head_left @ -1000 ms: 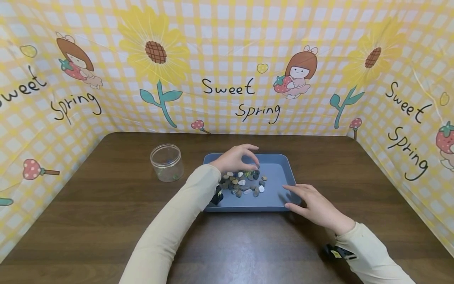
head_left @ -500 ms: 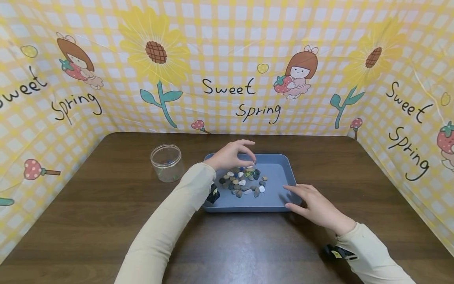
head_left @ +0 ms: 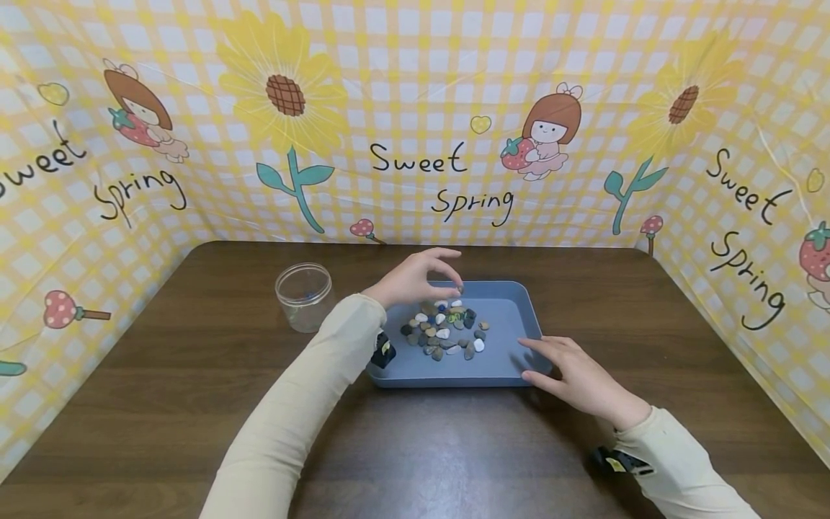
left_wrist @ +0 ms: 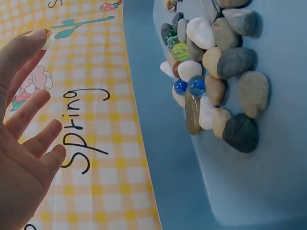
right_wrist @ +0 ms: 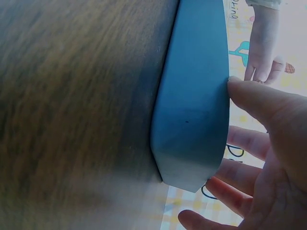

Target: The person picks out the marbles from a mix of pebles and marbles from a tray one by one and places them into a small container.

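Note:
My left hand (head_left: 415, 280) is raised above the far left part of the blue tray (head_left: 509, 324). Between thumb and index finger it pinches a small clear glass marble (left_wrist: 49, 40), mostly covered by the fingertips; the other fingers are spread. Below lie several grey, white and tan pebbles (left_wrist: 254, 93), mixed with blue marbles (left_wrist: 196, 86) and yellow-green marbles (left_wrist: 180, 51). My right hand (head_left: 577, 375) is at the tray's right front corner, thumb touching the rim in the right wrist view, fingers loosely extended.
A clear, lidless jar (head_left: 305, 299) with a few marbles at its bottom stands left of the tray on the dark wooden table (head_left: 194, 404). Behind and at both sides hangs a yellow checked cloth (head_left: 415, 94).
My left hand has risen and moved left from over the pebbles, carrying the marble. The right hand stays where it was at the tray.

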Tool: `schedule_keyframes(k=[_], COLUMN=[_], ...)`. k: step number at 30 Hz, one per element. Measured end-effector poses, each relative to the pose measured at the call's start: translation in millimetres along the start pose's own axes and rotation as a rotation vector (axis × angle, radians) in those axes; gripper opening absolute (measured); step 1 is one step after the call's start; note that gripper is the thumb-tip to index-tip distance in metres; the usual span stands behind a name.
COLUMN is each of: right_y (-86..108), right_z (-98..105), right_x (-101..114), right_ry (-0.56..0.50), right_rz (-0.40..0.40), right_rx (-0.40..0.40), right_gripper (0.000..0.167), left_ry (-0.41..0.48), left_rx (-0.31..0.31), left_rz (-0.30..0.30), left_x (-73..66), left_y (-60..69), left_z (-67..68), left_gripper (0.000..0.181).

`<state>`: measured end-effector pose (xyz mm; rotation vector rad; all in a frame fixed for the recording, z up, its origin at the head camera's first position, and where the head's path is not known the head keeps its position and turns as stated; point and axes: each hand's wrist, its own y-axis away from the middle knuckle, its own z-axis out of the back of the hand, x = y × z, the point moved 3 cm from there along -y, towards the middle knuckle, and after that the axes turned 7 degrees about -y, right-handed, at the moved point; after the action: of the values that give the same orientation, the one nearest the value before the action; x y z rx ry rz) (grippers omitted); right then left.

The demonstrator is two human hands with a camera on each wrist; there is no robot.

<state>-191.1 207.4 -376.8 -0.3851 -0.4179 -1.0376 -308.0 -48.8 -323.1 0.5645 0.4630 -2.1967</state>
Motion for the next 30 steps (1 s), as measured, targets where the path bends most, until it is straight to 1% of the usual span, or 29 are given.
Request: schedule_keyframes(k=[6,13,16,20,25,30], right_y=[-0.3,0.5,0.0,-0.8,-1.1,-1.2], right_z=[-0.1,0.3,0.4,-0.1,-0.2,-0.3], right_x=[-0.4,1.0,0.6,-0.4,-0.6,-0.4], right_ry=[0.0,0.013,0.014,0.011,0.008,0.006], right_rz=[0.001,0.03,0.019,0.006,0.001,0.001], right_rx=[-0.001,-0.023,-0.018,-0.001,0.007,0.004], right_gripper=[0.053,0.052,0.052,0.053,0.053,0.054], left_ry=[0.003,0.0,-0.005,-0.013,-0.015,-0.023], left_rx=[-0.025,-0.048,-0.064,-0.083,-0.098,-0.113], left_rz=[-0.011,-0.013,-0.016,0.005,0.046,0.051], left_x=[2.7,7.9,10.6,13.7,18.0,22.6], left_y=[3.9,10.3,12.7,17.1,23.9,29.8], left_z=[5.7,13.5,17.0,22.2,29.1,34.8], left_gripper=[0.012,0.013,0.013,0.014,0.013,0.014])
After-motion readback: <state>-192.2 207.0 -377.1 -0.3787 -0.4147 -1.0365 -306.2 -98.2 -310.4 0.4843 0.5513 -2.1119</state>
